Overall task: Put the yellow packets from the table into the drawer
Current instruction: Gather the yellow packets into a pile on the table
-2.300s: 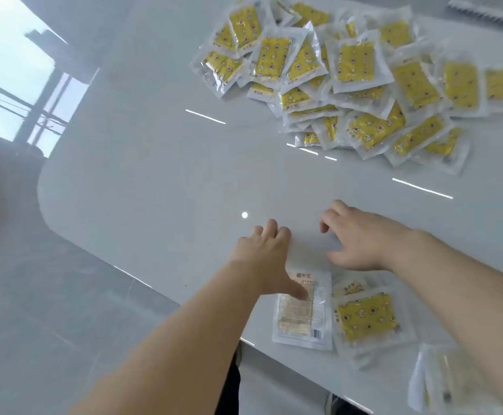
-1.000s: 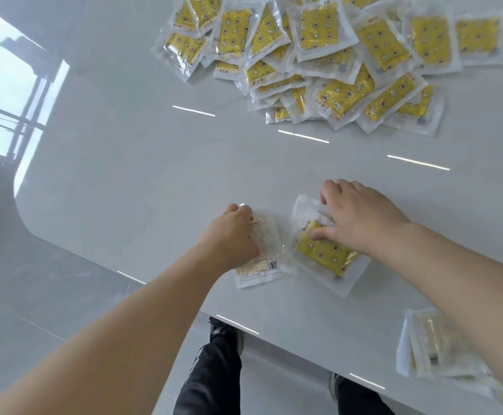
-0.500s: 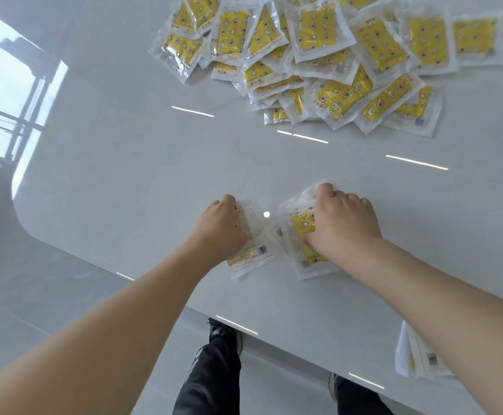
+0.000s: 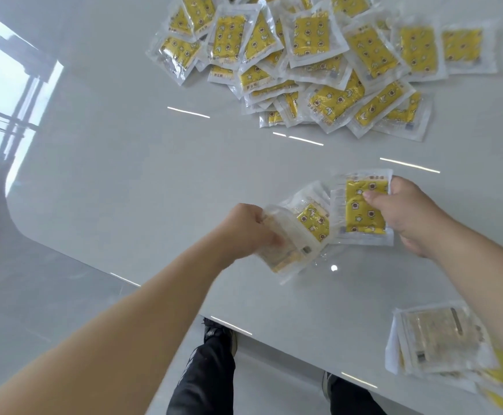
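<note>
My right hand (image 4: pixel 415 217) grips a yellow packet (image 4: pixel 361 211) by its right edge, thumb on its printed face, lifted just above the white table (image 4: pixel 130 163). My left hand (image 4: pixel 244 229) is closed on another packet (image 4: pixel 286 241) turned back side up, and a third yellow packet (image 4: pixel 314 221) lies between the two held ones. A large heap of yellow packets (image 4: pixel 319 61) covers the far part of the table. No drawer is in view.
A small stack of packets (image 4: pixel 436 342), back sides up, lies near the table's front edge at the right. The table's rounded corner is at the left, with grey floor beyond. My legs and shoes (image 4: pixel 214 336) show below the front edge.
Both hands have closed on the packets they were pressing flat and lifted them off the table. The right-hand packet now faces up and upright.
</note>
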The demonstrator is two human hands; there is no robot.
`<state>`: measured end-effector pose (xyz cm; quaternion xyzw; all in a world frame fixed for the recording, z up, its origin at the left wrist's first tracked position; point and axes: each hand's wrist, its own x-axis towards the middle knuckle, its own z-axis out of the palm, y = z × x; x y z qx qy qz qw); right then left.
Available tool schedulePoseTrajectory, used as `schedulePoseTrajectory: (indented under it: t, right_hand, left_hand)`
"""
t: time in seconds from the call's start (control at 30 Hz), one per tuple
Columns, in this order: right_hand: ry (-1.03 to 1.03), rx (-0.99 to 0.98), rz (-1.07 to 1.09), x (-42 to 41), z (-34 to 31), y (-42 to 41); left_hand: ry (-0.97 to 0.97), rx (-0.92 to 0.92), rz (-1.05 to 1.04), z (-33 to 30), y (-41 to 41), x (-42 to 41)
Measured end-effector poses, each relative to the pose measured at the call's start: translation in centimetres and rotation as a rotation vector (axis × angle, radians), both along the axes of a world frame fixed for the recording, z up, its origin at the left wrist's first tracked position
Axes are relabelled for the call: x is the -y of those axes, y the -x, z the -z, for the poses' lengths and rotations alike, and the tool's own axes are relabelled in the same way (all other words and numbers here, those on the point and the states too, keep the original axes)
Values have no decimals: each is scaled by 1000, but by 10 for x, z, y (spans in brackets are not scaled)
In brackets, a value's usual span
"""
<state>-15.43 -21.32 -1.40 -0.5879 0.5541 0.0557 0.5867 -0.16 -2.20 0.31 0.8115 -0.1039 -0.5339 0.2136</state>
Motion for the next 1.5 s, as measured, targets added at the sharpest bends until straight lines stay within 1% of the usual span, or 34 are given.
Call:
schedulePoseTrajectory:
  t: [0.03, 0.13, 0.17, 0.2, 0.27, 0.3, 0.33, 0.37, 0.43, 0.5, 0.57, 0.63, 0.7, 0.9, 0.97, 1.03, 1.13, 1.23, 1.37, 1.5]
  right_hand:
    - [11, -18, 3, 1, 2, 1]
    - [36, -56, -13, 0, 3, -1]
    - [42, -57, -22, 0, 3, -2]
    - [44, -59, -33, -1, 3, -3]
    - [52, -77, -74, -4, 2, -6]
    - [59, -83, -94, -6, 1, -8]
    - [65, -86, -112, -8, 1, -9]
    - [72, -88, -128, -9, 0, -11]
    - [88, -99, -176, -12, -2, -14]
    - [91, -119, -242, -16, -4, -18]
    - [125, -174, -328, -22, -5, -24]
    - [210, -263, -447, -30, -5, -33]
    - [280, -306, -530, -41, -7, -41]
    - [490, -400, -675, -73, -1, -52]
    - [511, -449, -710, -81, 1, -54]
    - [492, -449, -688, -85, 2, -57]
    - [454, -319, -598, -87, 2, -68]
    - [321, -183, -477, -92, -8, -90]
    - [170, -162, -385, -106, -23, -133]
    - [-69, -113, -154, -123, -37, -173]
  left_hand:
    - [-2, 56, 54, 6, 11, 7]
    - [-54, 363, 274, 16, 35, 20]
    - [-71, 440, 331, 18, 40, 22]
    - [-79, 492, 365, 18, 43, 22]
    - [-83, 537, 363, 16, 47, 23]
    - [-81, 525, 333, 16, 47, 23]
    - [-65, 475, 268, 15, 47, 23]
    - [-43, 384, 177, 15, 45, 22]
    - [3, 146, 15, 15, 39, 16]
    - [19, -4, -23, 15, 31, 7]
    - [12, -78, -76, 11, 18, -5]
    - [-2, -119, -129, 8, 3, -21]
    - [-8, -120, -156, 7, -12, -37]
    - [10, -88, -297, 7, -37, -49]
    - [6, -66, -320, 8, -40, -47]
    - [11, -43, -328, 8, -45, -46]
    - [6, -2, -340, 5, -57, -48]
    - [-5, 20, -344, -4, -79, -59]
    - [-37, 48, -324, -18, -121, -83]
    - [-81, 106, -265, -30, -169, -107]
